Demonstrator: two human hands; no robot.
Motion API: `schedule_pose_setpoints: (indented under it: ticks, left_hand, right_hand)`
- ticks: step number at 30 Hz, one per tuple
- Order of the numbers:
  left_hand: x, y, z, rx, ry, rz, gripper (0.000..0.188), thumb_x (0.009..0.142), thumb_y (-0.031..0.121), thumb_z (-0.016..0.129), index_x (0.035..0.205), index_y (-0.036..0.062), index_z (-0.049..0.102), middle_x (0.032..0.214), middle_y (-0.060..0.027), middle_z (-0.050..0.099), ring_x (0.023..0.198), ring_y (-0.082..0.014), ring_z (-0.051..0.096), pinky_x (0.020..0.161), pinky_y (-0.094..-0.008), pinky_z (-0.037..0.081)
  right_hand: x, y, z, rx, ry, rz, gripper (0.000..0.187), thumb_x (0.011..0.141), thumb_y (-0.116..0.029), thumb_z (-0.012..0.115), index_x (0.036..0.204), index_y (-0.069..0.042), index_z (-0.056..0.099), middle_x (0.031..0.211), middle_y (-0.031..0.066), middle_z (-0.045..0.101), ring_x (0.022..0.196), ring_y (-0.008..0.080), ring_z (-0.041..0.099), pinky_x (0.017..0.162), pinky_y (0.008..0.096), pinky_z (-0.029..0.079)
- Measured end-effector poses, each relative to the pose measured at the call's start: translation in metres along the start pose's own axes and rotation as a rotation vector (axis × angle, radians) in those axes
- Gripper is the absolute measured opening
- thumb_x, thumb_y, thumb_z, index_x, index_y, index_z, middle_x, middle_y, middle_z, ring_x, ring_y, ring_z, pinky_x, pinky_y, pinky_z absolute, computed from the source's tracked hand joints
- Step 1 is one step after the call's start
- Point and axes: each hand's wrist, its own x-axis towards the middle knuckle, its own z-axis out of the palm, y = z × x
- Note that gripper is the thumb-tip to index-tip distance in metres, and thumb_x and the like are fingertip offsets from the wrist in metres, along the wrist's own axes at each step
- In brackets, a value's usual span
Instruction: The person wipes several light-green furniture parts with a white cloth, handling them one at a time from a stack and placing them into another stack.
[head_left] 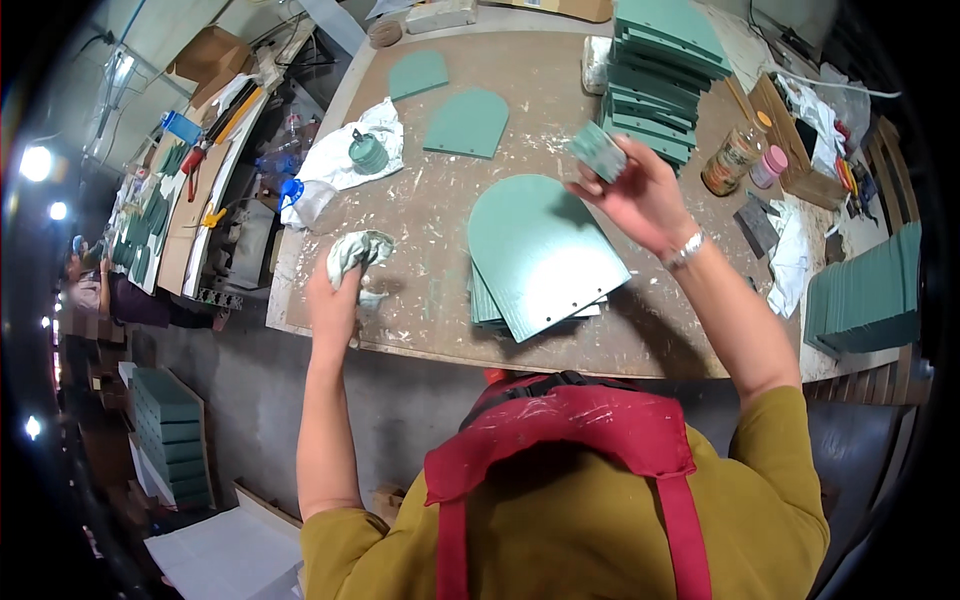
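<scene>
My left hand [332, 305] is closed around a crumpled whitish cloth [358, 250] above the left part of the worktable. Raised over the table's middle, my right hand [648, 203] grips a small rectangular pad [598, 152] smeared green and white; its exact kind is unclear. Between my hands lies a pale green panel [540, 250] with one rounded end and small holes along its straight near edge. It rests, slightly turned, on a pile of similar panels [486, 305]. Neither hand touches it. Two more rounded panels, a nearer one [468, 124] and a farther one [418, 73], lie flat farther back.
A small green-coated tub [368, 153] sits on a white cloth [325, 158]. Tall green panel stacks [655, 90] rise at the back right, near a glass jar [733, 158] and a pink bottle [769, 166]. Another panel row [865, 290] stands far right. Someone [120, 290] is at the left.
</scene>
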Motion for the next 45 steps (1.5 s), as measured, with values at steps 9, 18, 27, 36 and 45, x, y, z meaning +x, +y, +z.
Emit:
schedule_pose_setpoints:
  ticks: [9, 18, 27, 36, 45]
  left_hand:
    - [0.015, -0.010, 0.063, 0.264, -0.144, 0.220, 0.044, 0.090, 0.034, 0.069, 0.115, -0.0008, 0.062, 0.113, -0.0175, 0.065, 0.102, -0.0336, 0.063, 0.090, -0.0417, 0.048]
    - [0.029, 0.031, 0.076, -0.468, -0.568, -0.381, 0.034, 0.092, 0.027, 0.068, 0.110, 0.0014, 0.057, 0.088, -0.0034, 0.062, 0.082, -0.0101, 0.059, 0.072, -0.0255, 0.048]
    - [0.099, 0.166, 0.032, -0.103, -0.647, -0.020, 0.043, 0.090, 0.023, 0.059, 0.128, 0.0075, 0.048, 0.089, -0.0019, 0.060, 0.073, -0.0081, 0.057, 0.061, -0.0237, 0.047]
    - [0.017, 0.155, 0.145, -0.177, -0.790, 0.371, 0.033, 0.094, 0.021, 0.060, 0.121, 0.0020, 0.057, 0.093, -0.0151, 0.060, 0.085, -0.0257, 0.061, 0.079, -0.0360, 0.049]
    - [0.006, 0.100, 0.100, 0.008, -0.431, 0.443, 0.013, 0.092, 0.009, 0.061, 0.101, 0.0018, 0.067, 0.093, -0.0129, 0.067, 0.084, -0.0251, 0.065, 0.076, -0.0323, 0.051]
  right_hand:
    - [-0.042, 0.036, -0.008, -0.100, 0.259, -0.142, 0.037, 0.098, -0.029, 0.055, 0.121, 0.000, 0.056, 0.112, 0.0136, 0.061, 0.098, 0.0275, 0.061, 0.098, 0.0404, 0.050]
    - [-0.033, 0.050, 0.025, -0.248, 0.206, -0.091, 0.036, 0.098, -0.031, 0.054, 0.118, 0.000, 0.057, 0.110, 0.0120, 0.063, 0.101, 0.0222, 0.061, 0.086, 0.0300, 0.047]
    - [-0.009, 0.011, 0.017, 0.062, 0.141, -0.261, 0.031, 0.099, -0.027, 0.053, 0.117, -0.002, 0.059, 0.106, 0.0127, 0.063, 0.090, 0.0239, 0.057, 0.105, 0.0517, 0.044]
    - [0.007, 0.007, -0.021, 0.486, 0.290, -0.330, 0.032, 0.094, -0.028, 0.062, 0.111, 0.000, 0.059, 0.096, 0.0147, 0.059, 0.090, 0.0262, 0.053, 0.087, 0.0376, 0.046]
    - [-0.008, 0.033, -0.046, 0.407, 0.449, -0.229, 0.030, 0.094, -0.031, 0.061, 0.109, -0.004, 0.059, 0.093, 0.0120, 0.059, 0.086, 0.0244, 0.051, 0.084, 0.0383, 0.044]
